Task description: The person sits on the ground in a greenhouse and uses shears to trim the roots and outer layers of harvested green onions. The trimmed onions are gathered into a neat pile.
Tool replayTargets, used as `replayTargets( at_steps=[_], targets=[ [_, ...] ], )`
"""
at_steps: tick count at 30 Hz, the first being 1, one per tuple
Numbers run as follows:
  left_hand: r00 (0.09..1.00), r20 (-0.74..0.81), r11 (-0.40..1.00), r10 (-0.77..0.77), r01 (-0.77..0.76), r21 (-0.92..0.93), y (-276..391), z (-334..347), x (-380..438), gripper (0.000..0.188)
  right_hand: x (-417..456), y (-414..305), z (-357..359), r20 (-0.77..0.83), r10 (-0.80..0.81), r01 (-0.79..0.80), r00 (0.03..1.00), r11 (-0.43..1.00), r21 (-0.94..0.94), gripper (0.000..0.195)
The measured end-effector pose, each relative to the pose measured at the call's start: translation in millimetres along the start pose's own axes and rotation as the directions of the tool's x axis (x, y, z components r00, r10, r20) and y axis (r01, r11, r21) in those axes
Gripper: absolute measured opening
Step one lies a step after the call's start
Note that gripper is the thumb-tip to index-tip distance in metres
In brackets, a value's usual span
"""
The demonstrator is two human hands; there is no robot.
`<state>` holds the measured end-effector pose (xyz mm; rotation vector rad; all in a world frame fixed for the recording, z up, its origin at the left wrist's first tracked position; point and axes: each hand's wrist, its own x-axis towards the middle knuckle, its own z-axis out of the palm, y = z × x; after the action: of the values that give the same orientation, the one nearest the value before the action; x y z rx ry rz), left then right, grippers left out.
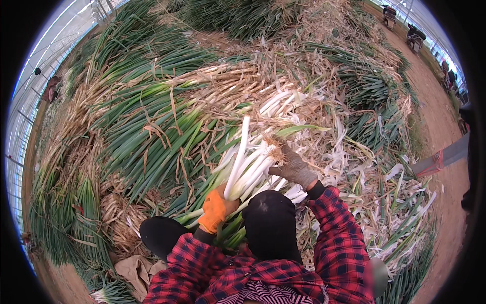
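Observation:
A bunch of long green onions with white stalks (pixel 252 167) lies across the space before my knees. My left hand (pixel 216 209), in an orange glove, is closed around the stalks lower down. At the root end, my right hand (pixel 292 163), in a grey-brown glove, rests against the roots, its fingers partly hidden behind them. One white stalk stands out above the bunch. Just beyond, more peeled white stalks (pixel 283 102) lie on the heap, and to the left spread unpeeled onions with green leaves (pixel 152 129).
Peeled skins and dry leaves (pixel 322 152) cover the ground on the right. More green onions (pixel 364 87) are piled behind them. A grey pole with red string (pixel 440 161) juts in at the right, beside a dirt path (pixel 429 87). Brown cloth (pixel 134 271) lies at lower left.

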<state>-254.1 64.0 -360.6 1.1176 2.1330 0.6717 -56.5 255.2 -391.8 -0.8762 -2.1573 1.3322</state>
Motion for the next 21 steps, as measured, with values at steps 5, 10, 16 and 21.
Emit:
replayTargets(
  at_steps=[5, 10, 16, 21],
  targets=[
    [1.0, 0.014, 0.999, -0.001, 0.002, -0.032, -7, -10, -15, 0.047, -8, -11, -24, 0.066, 0.021, 0.034, 0.998, 0.683, -0.73, 0.034],
    [0.988, 0.043, 0.987, 0.148, -0.145, -0.073, -4, 8, -19, 0.047, -10, 93, -117, -0.488, -0.123, -0.261, 0.864, 0.721, -0.642, 0.039],
    [0.993, -0.111, 0.998, 0.046, -0.051, -0.043, -13, 20, -8, 0.046, -64, 72, -175, -0.56, 0.113, -0.49, 0.821, 0.641, -0.591, 0.081],
    [0.991, -0.1, 0.996, 0.085, -0.087, -0.019, -13, 27, -5, 0.04, -38, -42, 6, 0.142, 0.36, -0.254, 0.922, 0.838, -0.483, 0.06]
  ],
)
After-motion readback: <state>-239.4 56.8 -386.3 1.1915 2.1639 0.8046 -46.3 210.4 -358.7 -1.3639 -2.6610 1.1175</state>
